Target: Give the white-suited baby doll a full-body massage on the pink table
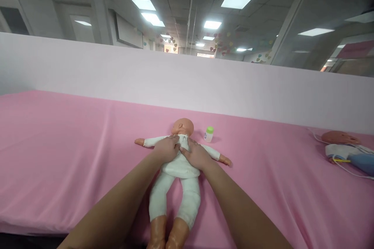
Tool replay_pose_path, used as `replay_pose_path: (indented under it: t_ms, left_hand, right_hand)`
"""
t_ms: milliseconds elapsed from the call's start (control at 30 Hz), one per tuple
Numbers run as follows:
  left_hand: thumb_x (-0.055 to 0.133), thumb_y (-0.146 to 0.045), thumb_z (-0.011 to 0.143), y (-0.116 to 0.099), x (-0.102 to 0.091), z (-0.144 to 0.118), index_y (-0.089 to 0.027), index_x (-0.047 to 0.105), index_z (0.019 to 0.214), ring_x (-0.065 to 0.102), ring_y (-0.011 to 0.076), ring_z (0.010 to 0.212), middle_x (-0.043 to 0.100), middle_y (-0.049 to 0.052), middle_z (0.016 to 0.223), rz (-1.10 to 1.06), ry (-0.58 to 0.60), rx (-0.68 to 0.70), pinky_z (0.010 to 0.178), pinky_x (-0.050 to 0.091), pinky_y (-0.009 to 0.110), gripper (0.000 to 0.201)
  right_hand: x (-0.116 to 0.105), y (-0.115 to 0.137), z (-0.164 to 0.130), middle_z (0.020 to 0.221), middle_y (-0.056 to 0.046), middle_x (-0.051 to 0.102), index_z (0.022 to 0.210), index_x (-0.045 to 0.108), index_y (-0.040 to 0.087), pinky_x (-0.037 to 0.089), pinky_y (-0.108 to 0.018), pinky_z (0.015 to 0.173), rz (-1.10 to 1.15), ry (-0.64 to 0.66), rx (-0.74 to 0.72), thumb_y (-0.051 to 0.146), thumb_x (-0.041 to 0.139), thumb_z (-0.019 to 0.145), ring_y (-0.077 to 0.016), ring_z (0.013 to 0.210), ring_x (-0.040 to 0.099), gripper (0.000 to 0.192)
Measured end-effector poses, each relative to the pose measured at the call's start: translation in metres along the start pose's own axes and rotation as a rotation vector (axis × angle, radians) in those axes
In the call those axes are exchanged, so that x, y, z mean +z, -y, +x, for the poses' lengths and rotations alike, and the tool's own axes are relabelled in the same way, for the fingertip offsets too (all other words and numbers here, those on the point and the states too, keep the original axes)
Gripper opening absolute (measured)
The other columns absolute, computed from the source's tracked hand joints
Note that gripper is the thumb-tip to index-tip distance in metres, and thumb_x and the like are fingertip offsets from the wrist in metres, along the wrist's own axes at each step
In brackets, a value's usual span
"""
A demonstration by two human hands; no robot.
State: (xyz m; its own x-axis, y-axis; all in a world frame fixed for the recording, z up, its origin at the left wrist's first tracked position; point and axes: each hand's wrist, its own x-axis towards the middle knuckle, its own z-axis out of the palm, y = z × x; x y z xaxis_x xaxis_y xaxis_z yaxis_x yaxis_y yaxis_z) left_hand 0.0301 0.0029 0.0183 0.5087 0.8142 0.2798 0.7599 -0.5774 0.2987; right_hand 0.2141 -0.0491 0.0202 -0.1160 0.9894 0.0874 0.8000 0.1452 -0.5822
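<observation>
Head view, starting nearest the camera: two bare forearms reach forward from the lower edge, and between them lie the bare legs and feet of a doll (179, 167), which rests face up on a pink sheet (58, 155) covering what looks like a bed or padded worktop. The doll wears a white one-piece suit that covers its trunk, arms and upper legs, and the suit appears fully on, so any dressing seems already done as far as the picture shows.

At the doll's chest, the left hand (167, 148) lies palm down with its fingers curled onto the white cloth just below the doll's neck; the right hand (196, 154) lies beside it on the other half of the chest, fingers likewise pressed to the cloth. The fingertips of both meet near the middle of the chest. Whether they pinch a fastening or only press flat I cannot tell; my judgement is that work at the collar or chest is under way and not finished.

Just beyond the doll's head, to its right as seen, a small bottle (208, 134) with a green cap stands upright, untouched. Far to the right of the doll lies a second doll (340, 138) with a cable and bluish gear. Behind the doll a pale partition (187, 81) runs across.
</observation>
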Motion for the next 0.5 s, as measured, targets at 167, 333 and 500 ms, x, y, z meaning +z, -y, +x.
replay_pose_path:
  t_ms: [167, 333, 500]
  left_hand:
    - [0.04, -0.034, 0.102, 0.0008, 0.0014, -0.0024, -0.019, 0.064, 0.133, 0.065, 0.0313, 0.129, 0.069, 0.013, 0.141, -0.018, 0.032, -0.035, 0.108, 0.049, 0.046, 0.042]
    - [0.044, -0.036, 0.101, 0.002, 0.0016, -0.0026, -0.02, 0.063, 0.139, 0.062, 0.0291, 0.135, 0.067, 0.011, 0.145, -0.093, 0.006, -0.072, 0.113, 0.046, 0.044, 0.046]
    - [0.047, -0.039, 0.099, 0.0064, 0.0047, -0.0034, -0.015, 0.058, 0.15, 0.061, 0.0304, 0.137, 0.063, 0.013, 0.15, -0.159, -0.034, -0.132, 0.117, 0.044, 0.045, 0.057]
  right_hand:
    - [0.0045, -0.006, -0.0006, 0.168, -0.016, 0.039, 0.165, 0.035, 0.014, 0.027, -0.043, 0.126, -0.009, -0.008, 0.0, 0.056, 0.05, 0.103, -0.0314, 0.156, 0.036, 0.076]
    - [0.0048, -0.0084, -0.0012, 0.168, -0.015, 0.04, 0.163, 0.038, 0.014, 0.028, -0.042, 0.126, -0.005, -0.026, -0.012, 0.057, 0.049, 0.103, -0.0298, 0.156, 0.036, 0.075]
    - [0.0031, -0.0093, -0.0042, 0.168, -0.015, 0.038, 0.164, 0.036, 0.014, 0.028, -0.042, 0.127, 0.013, -0.033, -0.004, 0.057, 0.05, 0.103, -0.0285, 0.157, 0.037, 0.076]
